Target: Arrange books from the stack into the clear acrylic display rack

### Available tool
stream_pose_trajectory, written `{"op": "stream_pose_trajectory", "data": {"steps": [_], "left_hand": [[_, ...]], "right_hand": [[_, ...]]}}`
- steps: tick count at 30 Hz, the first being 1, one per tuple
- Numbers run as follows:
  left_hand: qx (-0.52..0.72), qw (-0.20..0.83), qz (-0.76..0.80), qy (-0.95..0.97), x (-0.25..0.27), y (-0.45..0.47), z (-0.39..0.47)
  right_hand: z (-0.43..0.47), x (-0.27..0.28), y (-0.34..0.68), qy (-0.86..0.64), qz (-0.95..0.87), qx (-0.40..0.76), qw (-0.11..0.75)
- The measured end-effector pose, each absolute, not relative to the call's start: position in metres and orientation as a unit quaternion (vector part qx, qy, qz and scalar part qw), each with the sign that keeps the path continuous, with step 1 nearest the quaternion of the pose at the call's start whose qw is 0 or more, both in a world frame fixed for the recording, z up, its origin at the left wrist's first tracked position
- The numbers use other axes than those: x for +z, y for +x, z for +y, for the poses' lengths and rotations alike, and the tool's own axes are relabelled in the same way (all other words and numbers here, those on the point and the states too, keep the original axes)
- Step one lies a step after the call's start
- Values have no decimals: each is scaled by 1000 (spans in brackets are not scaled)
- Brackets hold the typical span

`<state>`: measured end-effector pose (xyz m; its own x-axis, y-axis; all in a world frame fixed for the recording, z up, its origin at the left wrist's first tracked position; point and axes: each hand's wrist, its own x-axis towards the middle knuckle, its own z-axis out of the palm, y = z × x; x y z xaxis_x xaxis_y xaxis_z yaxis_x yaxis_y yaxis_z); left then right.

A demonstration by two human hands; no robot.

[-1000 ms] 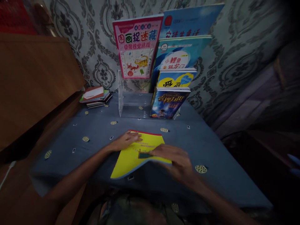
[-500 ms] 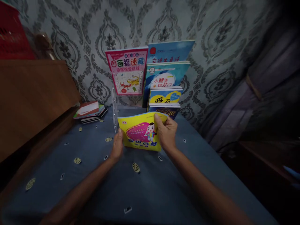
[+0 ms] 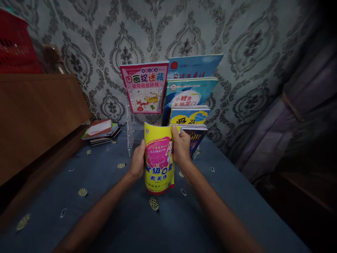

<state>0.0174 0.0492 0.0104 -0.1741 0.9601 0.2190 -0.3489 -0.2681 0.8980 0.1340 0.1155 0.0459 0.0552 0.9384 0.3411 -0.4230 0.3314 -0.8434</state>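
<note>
Both hands hold a yellow workbook with a pink picture and blue Chinese lettering on its cover. My left hand grips its left edge, and my right hand grips the upper right edge with the thumb on the front. The workbook is upright and bowed between the hands. Behind it stands a clear tiered book rack. On the rack's left is a pink picture book. Its right side carries a blue book, a teal book, a blue-and-yellow book and a dark blue book.
A small stack of books lies on the blue patterned tablecloth at the left. Beside it rises a wooden cabinet with a red basket on top. A tied curtain hangs at the right, and patterned wallpaper covers the wall behind.
The workbook's cover now faces me more fully, and it is curved inward with the hands closer together. The lower shelves of the rack's left side show more. The view has tilted up slightly.
</note>
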Motion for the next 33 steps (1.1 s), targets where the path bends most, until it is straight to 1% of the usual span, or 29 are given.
{"op": "stream_pose_trajectory", "data": {"steps": [6, 10, 14, 18, 23, 28, 33], "left_hand": [[690, 465, 330, 446, 16, 12, 43], [667, 446, 359, 476, 19, 8, 40], [657, 440, 397, 467, 17, 5, 40], [663, 437, 414, 446, 10, 2, 43], [687, 451, 402, 404, 2, -3, 47], [708, 437, 395, 389, 8, -5, 49], [726, 417, 395, 378, 13, -13, 50]], "right_hand": [[121, 45, 141, -299, -453, 524, 657], [120, 48, 143, -292, -463, 523, 653], [117, 51, 142, -265, -486, 531, 641], [120, 50, 145, -260, -526, 533, 609], [127, 49, 156, -259, -580, 560, 532], [132, 51, 168, -228, -658, 572, 434], [137, 46, 179, -226, -719, 590, 289]]}}
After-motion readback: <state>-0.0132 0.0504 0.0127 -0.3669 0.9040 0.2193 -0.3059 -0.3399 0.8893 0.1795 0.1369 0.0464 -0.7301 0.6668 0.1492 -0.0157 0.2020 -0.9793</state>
